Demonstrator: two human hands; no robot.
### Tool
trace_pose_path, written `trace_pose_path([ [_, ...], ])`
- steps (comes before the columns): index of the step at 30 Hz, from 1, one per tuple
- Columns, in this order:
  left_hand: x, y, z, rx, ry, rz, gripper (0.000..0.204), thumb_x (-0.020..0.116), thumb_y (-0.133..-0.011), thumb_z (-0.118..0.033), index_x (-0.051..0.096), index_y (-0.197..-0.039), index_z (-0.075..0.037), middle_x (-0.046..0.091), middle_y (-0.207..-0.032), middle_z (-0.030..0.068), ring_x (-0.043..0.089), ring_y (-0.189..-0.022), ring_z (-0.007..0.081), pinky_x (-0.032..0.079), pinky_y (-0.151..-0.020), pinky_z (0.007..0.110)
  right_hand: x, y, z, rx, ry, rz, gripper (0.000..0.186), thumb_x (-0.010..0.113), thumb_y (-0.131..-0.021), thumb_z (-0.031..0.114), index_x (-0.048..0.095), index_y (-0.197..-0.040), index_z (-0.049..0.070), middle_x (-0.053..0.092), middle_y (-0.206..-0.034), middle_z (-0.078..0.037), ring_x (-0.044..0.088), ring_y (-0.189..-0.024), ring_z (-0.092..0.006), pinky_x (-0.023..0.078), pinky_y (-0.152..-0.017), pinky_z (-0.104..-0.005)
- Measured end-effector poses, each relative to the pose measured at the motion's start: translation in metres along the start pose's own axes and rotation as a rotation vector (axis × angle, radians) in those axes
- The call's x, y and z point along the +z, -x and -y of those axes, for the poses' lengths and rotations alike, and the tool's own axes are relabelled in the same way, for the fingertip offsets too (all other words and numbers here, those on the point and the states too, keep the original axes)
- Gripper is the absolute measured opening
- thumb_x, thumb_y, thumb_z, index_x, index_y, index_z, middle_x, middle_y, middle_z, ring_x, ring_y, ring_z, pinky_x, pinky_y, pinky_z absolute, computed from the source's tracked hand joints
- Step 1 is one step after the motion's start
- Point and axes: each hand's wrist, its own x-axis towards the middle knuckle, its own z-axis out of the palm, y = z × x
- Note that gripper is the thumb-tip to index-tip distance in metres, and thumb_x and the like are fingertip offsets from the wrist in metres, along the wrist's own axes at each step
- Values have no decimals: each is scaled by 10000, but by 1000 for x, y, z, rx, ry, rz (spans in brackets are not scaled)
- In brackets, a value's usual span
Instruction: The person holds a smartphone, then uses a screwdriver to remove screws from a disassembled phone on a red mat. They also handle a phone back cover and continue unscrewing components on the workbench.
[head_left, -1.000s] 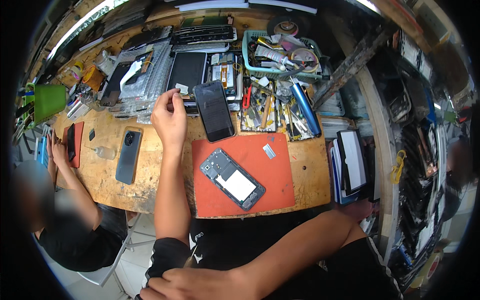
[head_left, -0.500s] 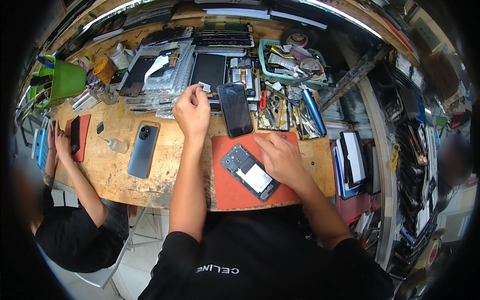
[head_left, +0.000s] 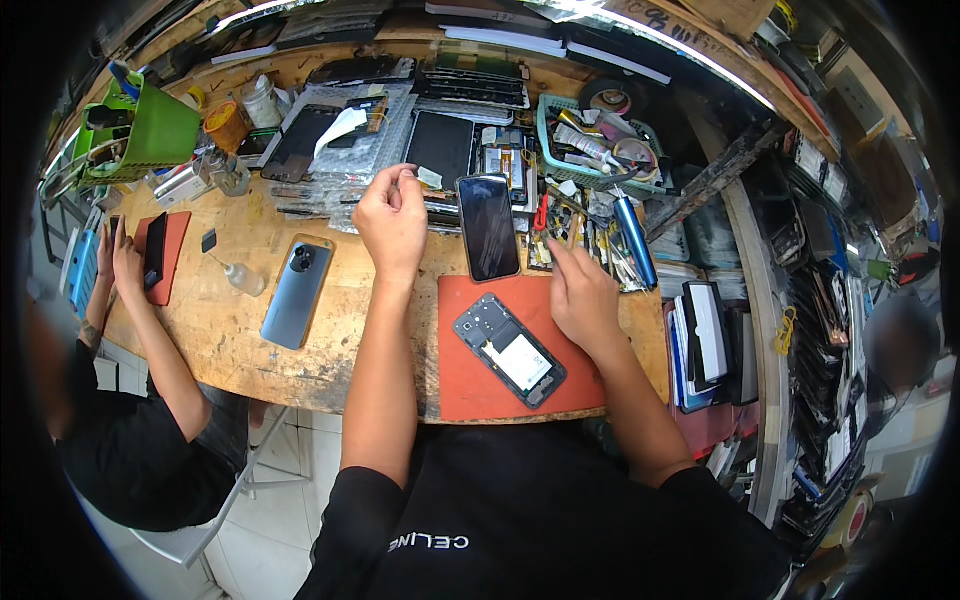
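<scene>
My left hand (head_left: 392, 222) is raised over the bench with its fingers curled into a pinch; whatever may be in it is hidden. My right hand (head_left: 585, 300) reaches forward, index finger extended at the near edge of a spread of small tools and parts (head_left: 605, 243), with no object visible in it. Below it, a dark opened phone (head_left: 483, 318) lies slanted on an orange-red mat (head_left: 462, 385), its white battery (head_left: 518, 358) exposed. Just beyond, a black phone (head_left: 490, 228) lies screen up, its near end at the mat's far edge.
A blue-grey phone (head_left: 292, 298) and a small clear bottle (head_left: 244, 280) are on the bench to the left. At the back stand a pale green basket (head_left: 548, 165) of tubes and tape and stacked screens (head_left: 440, 145). A co-worker's hands (head_left: 126, 262) are at far left.
My right hand has moved away from beside the opened phone, forward and right to the small tools. My left hand stays raised and closed. The whole view has shifted slightly.
</scene>
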Motion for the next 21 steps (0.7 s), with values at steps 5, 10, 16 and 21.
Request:
trace_pose_path([
  [5,-14,-6,-23,-7,84,-7,135,702,-1008,-77,808,-1027,5,461,-644,-92,368,-596,16,277,-529,261,-36,22,-4,158,-221,28,377,571,-1005,-14,667,-1369,-13,739,-1039,-180,727,-908,-363,578,-800,-449],
  [10,-64,34,-28,45,80,16,139,678,-1049,-56,788,-1091,17,501,-729,-117,365,-632,-9,257,-552,218,-76,40,-3,190,-251,-98,244,558,-1085,34,673,-1286,-42,755,-997,-185,751,-818,-280,592,-725,-387],
  [16,-168,87,-3,-110,-474,-29,157,691,-1035,-55,792,-1130,21,505,-710,-68,384,-648,31,309,-564,244,-57,67,-5,358,-509,61,146,641,-1052,17,668,-1190,-20,756,-911,-138,764,-780,-208,605,-692,-334],
  [21,-248,83,14,-152,-812,-145,214,777,-990,-246,806,-1111,-71,474,-613,1,438,-575,98,407,-555,312,-38,65,-8,432,-574,-2,157,643,-1037,-18,622,-1192,-26,735,-882,-111,769,-770,-184,601,-670,-308],
])
